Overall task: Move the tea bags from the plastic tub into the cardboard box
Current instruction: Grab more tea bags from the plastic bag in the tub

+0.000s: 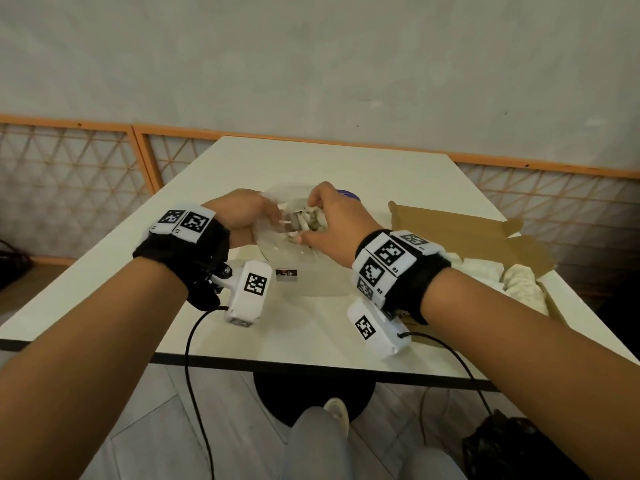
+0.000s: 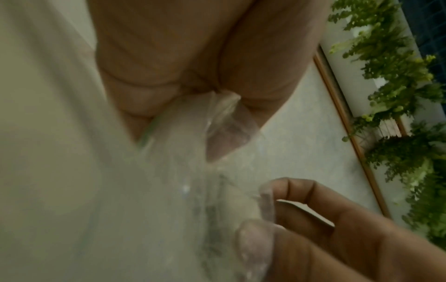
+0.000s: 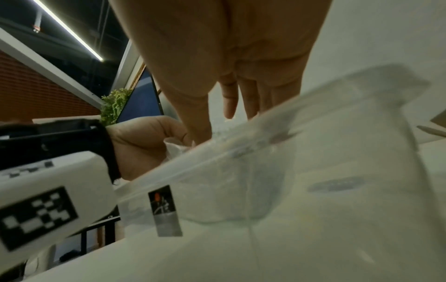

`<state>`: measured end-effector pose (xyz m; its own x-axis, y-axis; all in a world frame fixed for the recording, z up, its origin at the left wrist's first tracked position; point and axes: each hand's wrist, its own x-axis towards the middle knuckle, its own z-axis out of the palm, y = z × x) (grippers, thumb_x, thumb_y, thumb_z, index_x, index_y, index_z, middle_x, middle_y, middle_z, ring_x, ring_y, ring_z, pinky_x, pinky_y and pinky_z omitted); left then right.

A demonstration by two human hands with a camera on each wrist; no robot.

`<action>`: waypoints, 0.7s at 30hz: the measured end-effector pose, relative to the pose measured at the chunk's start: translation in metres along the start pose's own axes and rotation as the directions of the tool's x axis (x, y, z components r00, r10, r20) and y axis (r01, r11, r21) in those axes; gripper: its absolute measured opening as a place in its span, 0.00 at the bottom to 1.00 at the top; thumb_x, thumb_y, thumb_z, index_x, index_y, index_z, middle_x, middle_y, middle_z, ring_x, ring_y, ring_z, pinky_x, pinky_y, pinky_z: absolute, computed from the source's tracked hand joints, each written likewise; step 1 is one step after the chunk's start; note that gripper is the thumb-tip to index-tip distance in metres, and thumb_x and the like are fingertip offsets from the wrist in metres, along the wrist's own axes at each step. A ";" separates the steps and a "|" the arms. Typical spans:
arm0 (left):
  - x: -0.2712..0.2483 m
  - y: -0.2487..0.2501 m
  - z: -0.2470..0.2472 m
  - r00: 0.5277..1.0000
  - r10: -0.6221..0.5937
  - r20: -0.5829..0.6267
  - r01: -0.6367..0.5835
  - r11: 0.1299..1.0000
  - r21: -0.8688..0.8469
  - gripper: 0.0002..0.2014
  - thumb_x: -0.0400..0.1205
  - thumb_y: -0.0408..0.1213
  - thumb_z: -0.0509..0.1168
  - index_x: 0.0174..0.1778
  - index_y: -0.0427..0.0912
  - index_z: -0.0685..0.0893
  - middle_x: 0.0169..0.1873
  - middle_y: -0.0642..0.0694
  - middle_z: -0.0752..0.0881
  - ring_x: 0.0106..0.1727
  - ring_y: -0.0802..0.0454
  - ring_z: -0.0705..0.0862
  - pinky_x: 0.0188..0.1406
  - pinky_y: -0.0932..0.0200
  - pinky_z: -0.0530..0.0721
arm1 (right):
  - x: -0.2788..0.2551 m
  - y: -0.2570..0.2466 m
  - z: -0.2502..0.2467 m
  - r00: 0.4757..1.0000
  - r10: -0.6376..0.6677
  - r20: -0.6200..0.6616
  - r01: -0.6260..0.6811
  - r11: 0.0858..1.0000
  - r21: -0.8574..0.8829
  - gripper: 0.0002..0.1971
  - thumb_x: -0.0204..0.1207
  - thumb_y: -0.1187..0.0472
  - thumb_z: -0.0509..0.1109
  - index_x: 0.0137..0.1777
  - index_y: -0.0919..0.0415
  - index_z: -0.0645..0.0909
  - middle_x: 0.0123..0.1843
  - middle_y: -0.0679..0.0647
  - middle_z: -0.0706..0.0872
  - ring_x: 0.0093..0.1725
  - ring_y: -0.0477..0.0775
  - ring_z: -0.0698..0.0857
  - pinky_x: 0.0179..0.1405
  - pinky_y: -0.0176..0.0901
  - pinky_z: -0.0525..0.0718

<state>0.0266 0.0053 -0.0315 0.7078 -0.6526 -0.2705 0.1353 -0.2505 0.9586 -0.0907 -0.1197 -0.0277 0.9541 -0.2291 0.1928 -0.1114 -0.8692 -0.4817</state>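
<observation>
Hands at plastic tub, mid-table.
We see left hand grip curled on the tub's left rim; right hand reaches inside, fingers bent over tea bags, whether that grip holds any we cannot tell. Cardboard box sits open at right, white bags inside.

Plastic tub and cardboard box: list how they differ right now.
The plastic tub is clear and rounded; the cardboard box is brown, opaque and angular, its flaps open. The left hand grips the tub's rim while the right hand reaches in; nothing touches the box. Both sit on the table and hold tea bags.
</observation>
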 end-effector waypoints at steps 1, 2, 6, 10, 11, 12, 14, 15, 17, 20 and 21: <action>0.001 -0.001 -0.001 1.000 0.002 -0.002 -0.002 0.999 -0.032 0.28 0.65 0.18 0.60 0.64 0.24 0.79 0.59 0.28 0.84 0.55 0.33 0.86 0.52 0.42 0.87 | 0.001 -0.001 -0.001 1.000 -0.018 -0.015 0.018 1.000 -0.018 0.22 0.72 0.59 0.74 0.61 0.61 0.68 0.52 0.54 0.77 0.48 0.55 0.77 0.43 0.40 0.70; 0.002 -0.001 -0.001 1.000 0.006 0.005 -0.006 0.998 -0.059 0.29 0.62 0.19 0.61 0.63 0.25 0.80 0.58 0.29 0.85 0.54 0.34 0.87 0.52 0.42 0.86 | 0.002 -0.002 -0.002 0.999 -0.036 -0.025 0.035 0.999 -0.033 0.22 0.72 0.62 0.73 0.61 0.62 0.68 0.52 0.55 0.76 0.47 0.55 0.76 0.42 0.40 0.69; 0.004 -0.003 0.004 0.993 -0.043 0.111 0.062 0.983 -0.175 0.13 0.75 0.34 0.63 0.54 0.36 0.84 0.46 0.37 0.87 0.42 0.41 0.87 0.45 0.49 0.84 | 0.009 0.000 -0.006 0.998 -0.053 -0.019 0.052 0.997 -0.058 0.26 0.72 0.62 0.72 0.68 0.59 0.66 0.62 0.59 0.79 0.50 0.56 0.76 0.46 0.41 0.73; 0.014 -0.009 0.003 0.992 -0.069 0.108 0.091 0.973 -0.213 0.19 0.84 0.47 0.60 0.65 0.40 0.82 0.57 0.38 0.87 0.50 0.43 0.87 0.49 0.48 0.83 | 0.013 0.006 -0.001 0.999 -0.043 0.010 0.043 0.996 -0.074 0.29 0.71 0.61 0.72 0.72 0.58 0.66 0.63 0.61 0.78 0.59 0.59 0.77 0.52 0.42 0.73; 0.016 -0.009 0.004 0.992 -0.071 0.101 0.092 0.970 -0.226 0.20 0.84 0.48 0.60 0.67 0.40 0.81 0.60 0.38 0.86 0.53 0.43 0.86 0.51 0.48 0.83 | 0.013 0.008 0.001 0.999 -0.048 0.008 0.048 0.996 -0.075 0.28 0.72 0.62 0.71 0.71 0.57 0.67 0.62 0.60 0.78 0.60 0.59 0.77 0.52 0.42 0.72; 0.016 -0.011 0.004 0.992 -0.074 0.102 0.097 0.964 -0.246 0.21 0.85 0.48 0.59 0.68 0.39 0.80 0.61 0.38 0.86 0.55 0.42 0.86 0.54 0.46 0.83 | 0.014 0.011 0.002 0.999 -0.052 0.003 0.052 0.996 -0.073 0.27 0.72 0.62 0.71 0.70 0.57 0.68 0.60 0.60 0.79 0.59 0.59 0.77 0.51 0.41 0.72; 0.016 -0.013 0.005 0.991 -0.073 0.109 0.104 0.945 -0.312 0.21 0.86 0.48 0.58 0.69 0.38 0.79 0.63 0.37 0.84 0.61 0.40 0.84 0.63 0.44 0.80 | 0.015 0.015 0.002 0.998 -0.062 -0.022 0.061 0.997 -0.042 0.23 0.72 0.63 0.72 0.66 0.55 0.73 0.58 0.57 0.81 0.57 0.57 0.79 0.50 0.39 0.73; 0.015 -0.014 0.005 0.992 -0.073 0.107 0.106 0.934 -0.341 0.21 0.86 0.48 0.57 0.69 0.38 0.78 0.65 0.37 0.83 0.64 0.40 0.83 0.66 0.43 0.78 | 0.015 0.017 0.000 0.997 -0.064 -0.044 0.063 0.998 -0.008 0.20 0.72 0.64 0.72 0.64 0.55 0.76 0.57 0.55 0.82 0.57 0.55 0.80 0.51 0.38 0.75; 0.015 -0.015 0.003 0.993 -0.066 0.098 0.098 0.924 -0.369 0.18 0.85 0.49 0.59 0.66 0.41 0.76 0.69 0.37 0.80 0.68 0.39 0.81 0.69 0.41 0.76 | 0.017 0.021 -0.005 0.996 -0.035 -0.083 0.039 0.998 0.056 0.16 0.72 0.63 0.73 0.60 0.53 0.81 0.54 0.48 0.84 0.56 0.51 0.82 0.49 0.30 0.73; 0.016 -0.014 0.002 0.986 -0.063 0.154 0.116 0.925 -0.363 0.16 0.83 0.43 0.64 0.64 0.41 0.76 0.64 0.40 0.82 0.65 0.40 0.82 0.65 0.42 0.80 | 0.021 0.029 -0.012 0.993 0.072 -0.090 -0.052 0.975 0.217 0.16 0.69 0.62 0.77 0.57 0.51 0.85 0.54 0.46 0.85 0.56 0.44 0.80 0.48 0.23 0.72; 0.015 -0.012 0.003 0.983 -0.072 0.172 0.128 0.932 -0.338 0.15 0.82 0.39 0.64 0.65 0.40 0.77 0.60 0.40 0.84 0.61 0.41 0.85 0.62 0.44 0.82 | 0.024 0.032 -0.014 0.990 0.107 -0.089 -0.075 0.950 0.304 0.15 0.68 0.63 0.78 0.54 0.50 0.85 0.56 0.47 0.86 0.58 0.44 0.81 0.53 0.28 0.75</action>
<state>0.0335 -0.0032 -0.0476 0.5666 -0.7458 -0.3503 0.4512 -0.0749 0.8893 -0.0755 -0.1587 -0.0262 0.9081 -0.3590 0.2156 -0.0931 -0.6751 -0.7319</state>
